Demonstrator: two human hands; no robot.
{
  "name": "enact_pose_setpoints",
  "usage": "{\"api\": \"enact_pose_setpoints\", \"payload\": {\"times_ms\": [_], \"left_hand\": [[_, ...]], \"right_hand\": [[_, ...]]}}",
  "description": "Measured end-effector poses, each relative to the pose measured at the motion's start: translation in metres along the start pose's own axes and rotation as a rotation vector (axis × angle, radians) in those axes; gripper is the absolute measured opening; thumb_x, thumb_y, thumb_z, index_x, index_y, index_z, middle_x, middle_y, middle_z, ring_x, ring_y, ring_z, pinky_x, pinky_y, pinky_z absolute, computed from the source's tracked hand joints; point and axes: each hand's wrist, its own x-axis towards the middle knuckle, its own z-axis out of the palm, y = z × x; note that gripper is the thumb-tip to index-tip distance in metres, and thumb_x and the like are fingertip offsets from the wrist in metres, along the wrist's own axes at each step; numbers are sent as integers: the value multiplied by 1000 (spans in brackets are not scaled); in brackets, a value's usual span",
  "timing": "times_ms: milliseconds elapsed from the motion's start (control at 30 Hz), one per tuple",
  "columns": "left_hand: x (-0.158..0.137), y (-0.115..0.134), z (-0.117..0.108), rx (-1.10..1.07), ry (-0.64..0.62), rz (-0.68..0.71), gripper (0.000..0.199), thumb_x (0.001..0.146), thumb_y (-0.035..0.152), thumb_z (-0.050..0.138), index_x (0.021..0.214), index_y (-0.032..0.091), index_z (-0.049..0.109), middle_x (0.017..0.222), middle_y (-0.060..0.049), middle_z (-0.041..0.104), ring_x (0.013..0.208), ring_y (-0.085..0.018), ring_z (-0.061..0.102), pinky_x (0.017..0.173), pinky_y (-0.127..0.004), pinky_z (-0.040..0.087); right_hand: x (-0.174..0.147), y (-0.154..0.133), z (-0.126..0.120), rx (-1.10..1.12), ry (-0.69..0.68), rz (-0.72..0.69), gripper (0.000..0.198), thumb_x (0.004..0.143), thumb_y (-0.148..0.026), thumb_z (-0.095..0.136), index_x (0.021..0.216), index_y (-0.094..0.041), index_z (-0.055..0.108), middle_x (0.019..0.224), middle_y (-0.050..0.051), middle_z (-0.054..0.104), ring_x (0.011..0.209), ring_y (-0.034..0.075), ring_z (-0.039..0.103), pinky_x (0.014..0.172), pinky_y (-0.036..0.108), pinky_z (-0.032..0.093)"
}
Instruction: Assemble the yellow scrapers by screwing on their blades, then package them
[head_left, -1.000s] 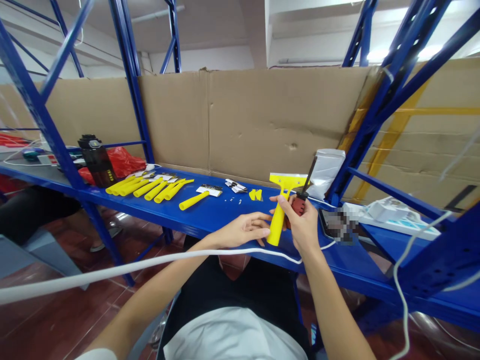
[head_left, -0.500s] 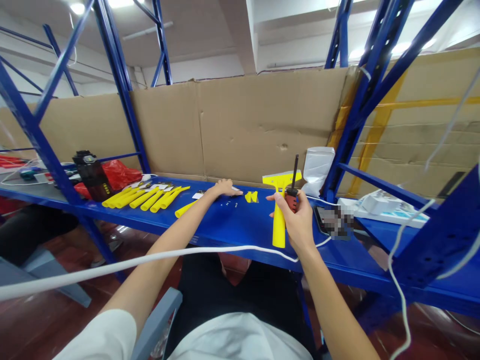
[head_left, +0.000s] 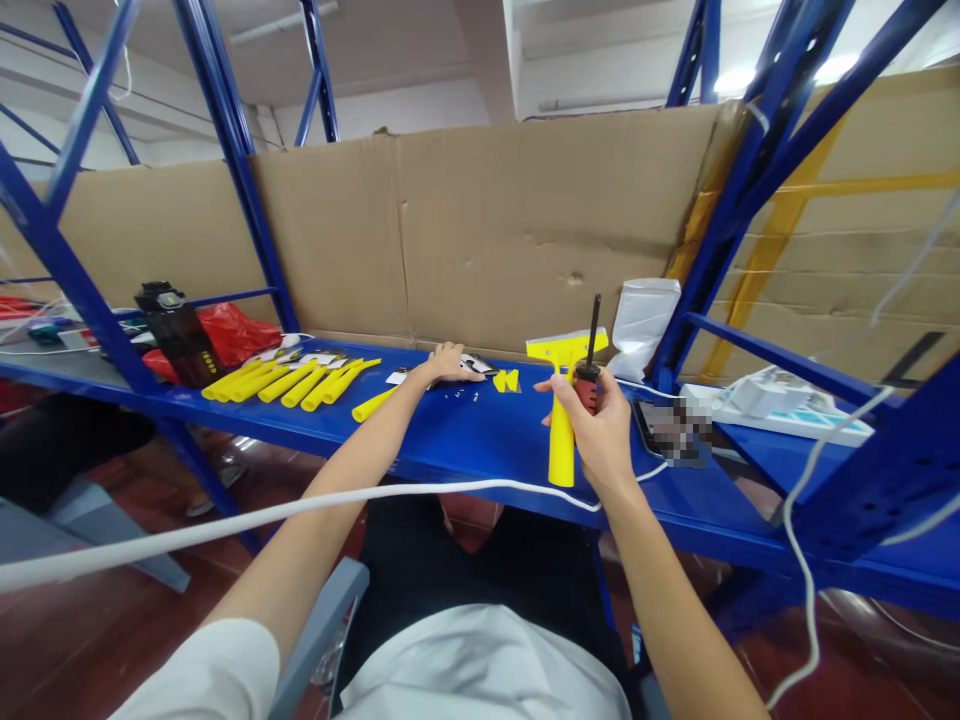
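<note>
The yellow scraper (head_left: pixel 562 415) and a red-handled screwdriver (head_left: pixel 588 375) are clenched together upright in the right hand (head_left: pixel 600 435) above the blue bench (head_left: pixel 480 440), while small blade parts (head_left: pixel 472 364) are touched by the left hand (head_left: pixel 448 362); one should be pinched cleanly.

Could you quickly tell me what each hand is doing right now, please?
Left hand: reaching out, resting on small packets on the blue shelf; grip cannot be told.
Right hand: closed around a screwdriver and a yellow scraper.
</note>
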Motion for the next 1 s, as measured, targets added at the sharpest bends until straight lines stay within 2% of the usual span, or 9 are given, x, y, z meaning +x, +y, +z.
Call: {"api": "enact_pose_setpoints", "payload": {"times_ms": [333, 500, 733, 900, 1000], "left_hand": [[12, 11, 10, -10, 32, 51, 116, 87, 86, 73, 173, 13, 48, 183, -27, 45, 170, -46, 39, 136, -52, 34], [14, 12, 14, -29, 31, 33, 115, 84, 88, 74, 170, 15, 51, 179, -28, 50, 168, -47, 42, 134, -53, 37], [16, 10, 16, -115, 54, -6, 113, 80, 85, 79, 166, 15, 56, 175, -30, 53, 166, -50, 45, 131, -56, 39], [18, 10, 18, -259, 101, -5, 110, 69, 74, 91, 159, 17, 63, 169, -28, 59, 165, -53, 43, 134, -61, 33], [16, 10, 11, -396, 174, 39, 115, 61, 70, 96, 158, 16, 63, 171, -29, 57, 166, -55, 39, 137, -64, 26]], "right_hand": [[0, 3, -1, -2, -13, -9, 58, 79, -69, 99, 101, -27, 66, 99, 4, 88, 56, 19, 74, 51, 33, 62], [0, 3, -1, -13, -19, -11, 60, 78, -72, 98, 101, -27, 67, 97, 4, 87, 57, 20, 73, 51, 33, 61], [1, 4, 0, 1, -31, -8, 53, 79, -65, 100, 100, -28, 70, 96, 4, 87, 52, 20, 70, 51, 36, 60], [1, 6, 0, -2, -31, 4, 53, 78, -64, 101, 101, -27, 71, 94, 4, 87, 51, 19, 68, 50, 35, 60], [0, 6, 0, -1, -20, -17, 54, 79, -66, 100, 100, -26, 70, 95, 5, 87, 54, 19, 70, 51, 34, 60]]}}
